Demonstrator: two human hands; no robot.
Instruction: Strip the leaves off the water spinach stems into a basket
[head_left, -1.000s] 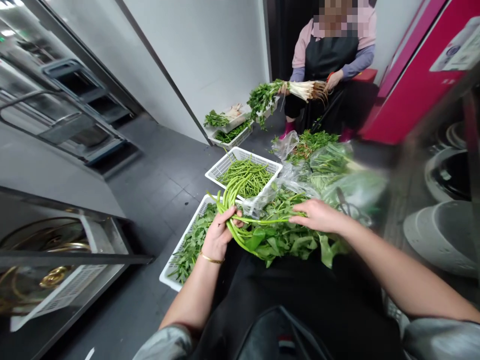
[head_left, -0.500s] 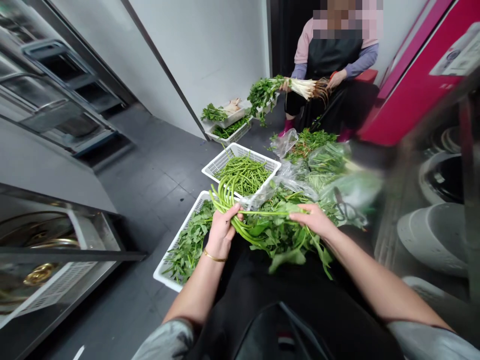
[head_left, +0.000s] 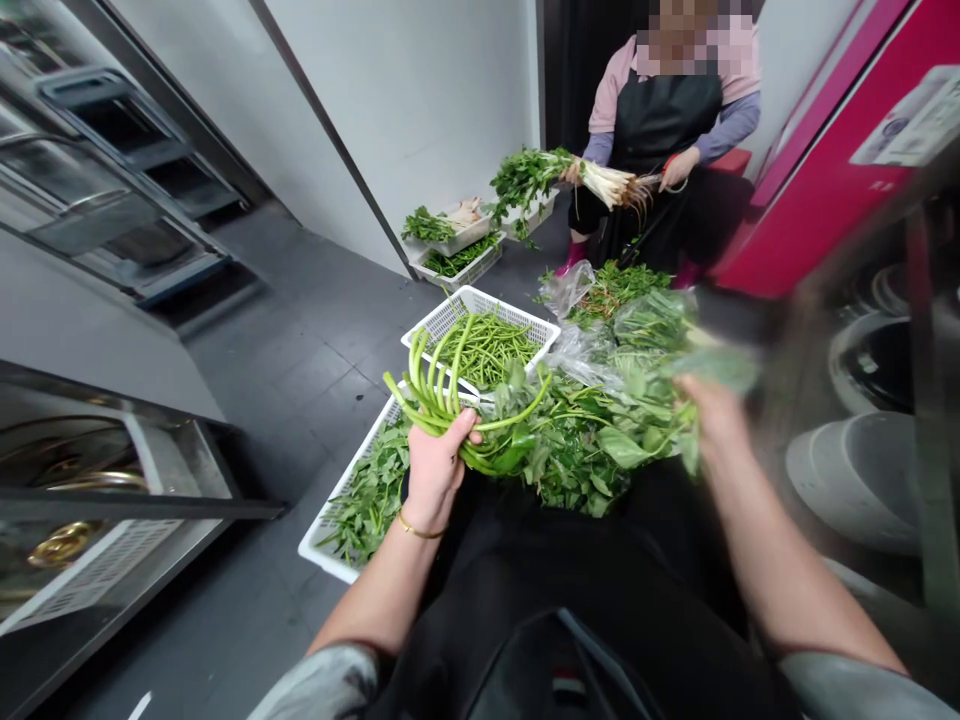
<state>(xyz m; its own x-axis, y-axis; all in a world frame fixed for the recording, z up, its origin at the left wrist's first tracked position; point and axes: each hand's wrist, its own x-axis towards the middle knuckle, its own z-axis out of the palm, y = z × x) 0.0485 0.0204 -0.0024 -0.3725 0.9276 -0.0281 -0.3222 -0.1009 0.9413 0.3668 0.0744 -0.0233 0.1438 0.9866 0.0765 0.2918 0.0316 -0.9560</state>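
Note:
My left hand [head_left: 435, 450] is closed around a bunch of long green stems [head_left: 439, 395], whose cut ends curve up and to the left. To the right, my right hand [head_left: 712, 415] is blurred by motion, its fingers closed on leafy greens [head_left: 660, 410]. Below and between my hands lies a heap of leafy vegetables [head_left: 577, 450] over my lap. A white basket of leaves [head_left: 337, 570] stands beside my left wrist. Just beyond my left hand, another white basket [head_left: 544, 345] holds cut green stems [head_left: 495, 345].
Across from me a seated co-worker [head_left: 667, 110] holds a bunch of rooted greens [head_left: 607, 183] and red-handled scissors. Plastic bags of vegetables [head_left: 645, 325] lie between us. Smaller trays [head_left: 480, 262] stand by the wall. A metal shelf [head_left: 240, 512] is at left, a white bucket [head_left: 855, 480] at right.
My right hand has moved right and away from my left hand, with leafy greens trailing at it. The stems in my left hand now point more upward.

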